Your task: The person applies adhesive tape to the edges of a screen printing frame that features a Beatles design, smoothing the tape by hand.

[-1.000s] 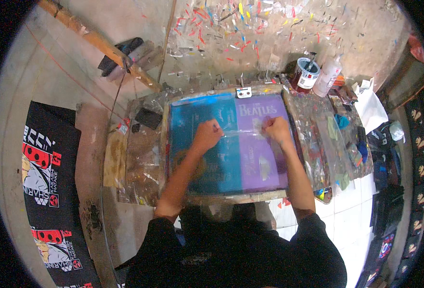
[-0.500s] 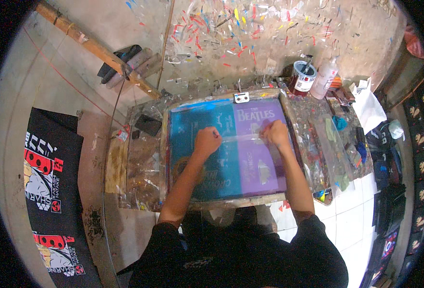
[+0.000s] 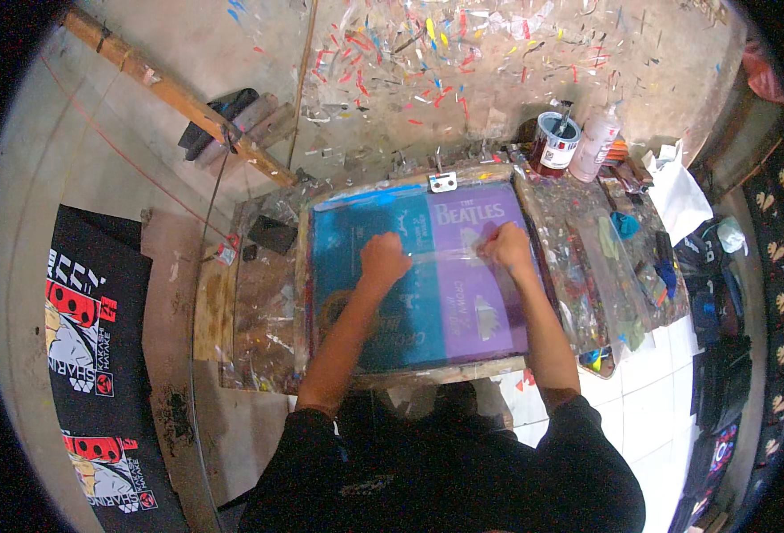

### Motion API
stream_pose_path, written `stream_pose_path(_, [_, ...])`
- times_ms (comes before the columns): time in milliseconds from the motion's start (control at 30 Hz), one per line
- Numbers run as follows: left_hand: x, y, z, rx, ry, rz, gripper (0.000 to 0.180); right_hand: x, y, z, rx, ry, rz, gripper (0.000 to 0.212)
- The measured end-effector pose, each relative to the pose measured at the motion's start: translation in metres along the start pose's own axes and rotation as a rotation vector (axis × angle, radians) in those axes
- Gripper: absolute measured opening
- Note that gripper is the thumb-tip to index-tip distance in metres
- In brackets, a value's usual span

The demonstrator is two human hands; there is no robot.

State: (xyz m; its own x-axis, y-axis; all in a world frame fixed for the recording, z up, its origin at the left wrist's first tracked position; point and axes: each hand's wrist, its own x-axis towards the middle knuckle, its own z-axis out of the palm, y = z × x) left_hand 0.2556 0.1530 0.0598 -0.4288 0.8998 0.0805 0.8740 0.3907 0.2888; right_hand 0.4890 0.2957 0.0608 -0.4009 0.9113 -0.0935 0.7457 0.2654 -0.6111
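Note:
A screen-printing frame lies flat on the worktable. Its mesh is teal on the left and purple on the right, with lettering and pale shapes showing through. Over the middle of it, my left hand is closed on one end of a clear tape strip. My right hand pinches the other end, above the purple half. The strip runs taut between both hands; whether it touches the mesh, I cannot tell. A metal hinge clamp grips the frame's far edge.
Beyond the frame's right corner stand a paint can and a translucent bottle. A white bag hangs at the table's right. A dark square piece lies left of the frame. Printed black shirts hang at far left.
Both hands stay at nearly the same place with the strip between them. The right hand has shifted slightly, and the whole view has moved a little.

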Motion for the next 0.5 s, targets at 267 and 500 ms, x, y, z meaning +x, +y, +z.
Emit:
stream_pose_path(267, [-0.002, -0.012, -0.032, -0.016, -0.069, -0.048, 0.039, -0.004, 0.002, -0.014, 0.042, 0.028, 0.048, 0.028])
stream_pose_path(500, [-0.002, -0.007, -0.019, -0.270, 0.095, 0.434, 0.043, -0.013, -0.025, 0.007, -0.036, 0.217, -0.612, 0.034])
